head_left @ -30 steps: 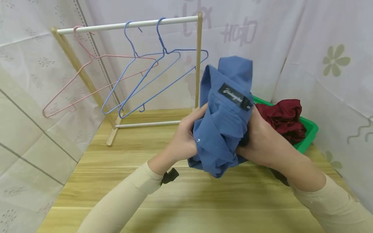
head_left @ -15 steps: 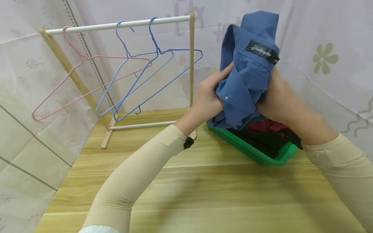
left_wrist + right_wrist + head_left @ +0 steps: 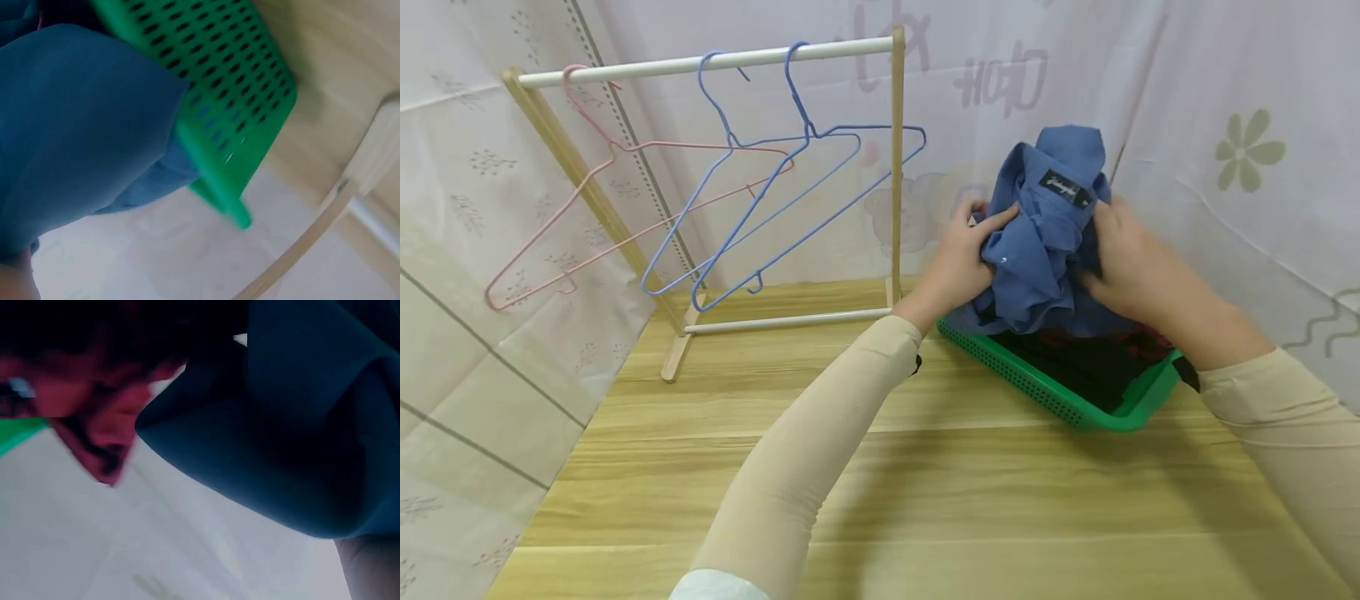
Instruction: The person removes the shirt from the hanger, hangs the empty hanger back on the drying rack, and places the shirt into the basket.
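A bundled blue shirt [image 3: 1041,250] with a black label near its top is held over the green basket [image 3: 1060,404] in the head view. My left hand [image 3: 958,258] grips its left side, thumb across the front. On the opposite side my right hand [image 3: 1138,262] holds the cloth, some of its fingers hidden behind it. In the left wrist view, blue cloth [image 3: 81,131] hangs against the perforated basket wall [image 3: 219,69]. The right wrist view shows the shirt [image 3: 269,437] beside dark red cloth [image 3: 94,419].
Black and dark red clothes [image 3: 1086,362] lie in the basket. Left of it stands a wooden rack [image 3: 897,167] with a white rail, carrying a pink hanger [image 3: 625,150] and two blue hangers [image 3: 808,133]. A printed curtain [image 3: 1240,250] backs the wooden table [image 3: 880,500].
Both hands have carried the blue shirt right and away from me, up and then down over the basket. Its bundle looks looser and wider now. The hangers stay on the rail.
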The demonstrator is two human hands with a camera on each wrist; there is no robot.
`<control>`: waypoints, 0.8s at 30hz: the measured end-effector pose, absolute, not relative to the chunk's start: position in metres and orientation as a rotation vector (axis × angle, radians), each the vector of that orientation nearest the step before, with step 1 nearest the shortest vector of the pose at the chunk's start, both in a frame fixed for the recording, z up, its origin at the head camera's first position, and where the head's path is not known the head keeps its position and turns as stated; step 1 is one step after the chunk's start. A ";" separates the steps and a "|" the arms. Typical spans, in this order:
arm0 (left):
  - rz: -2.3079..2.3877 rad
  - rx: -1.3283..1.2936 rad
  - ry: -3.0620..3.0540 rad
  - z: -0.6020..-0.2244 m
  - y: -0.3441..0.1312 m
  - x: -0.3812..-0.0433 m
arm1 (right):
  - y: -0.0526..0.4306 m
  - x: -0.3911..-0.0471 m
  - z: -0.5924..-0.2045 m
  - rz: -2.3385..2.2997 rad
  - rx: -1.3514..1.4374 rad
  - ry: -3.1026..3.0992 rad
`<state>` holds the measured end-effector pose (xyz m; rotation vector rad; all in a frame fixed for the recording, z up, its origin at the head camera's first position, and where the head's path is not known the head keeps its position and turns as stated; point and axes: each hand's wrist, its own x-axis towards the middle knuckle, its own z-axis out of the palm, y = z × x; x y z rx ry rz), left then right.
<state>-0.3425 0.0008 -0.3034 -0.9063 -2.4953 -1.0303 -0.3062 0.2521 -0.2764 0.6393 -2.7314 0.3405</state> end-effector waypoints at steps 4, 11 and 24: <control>-0.824 -0.841 -2.710 -0.315 0.004 -0.351 | 0.263 -0.318 -0.291 0.208 0.653 -2.853; -0.202 -0.887 -3.169 -0.337 -0.001 -0.357 | 0.269 -0.323 -0.317 0.011 0.806 -3.141; 0.114 -0.760 -3.321 -0.368 -0.013 -0.349 | 0.269 -0.321 -0.367 0.100 0.818 -3.441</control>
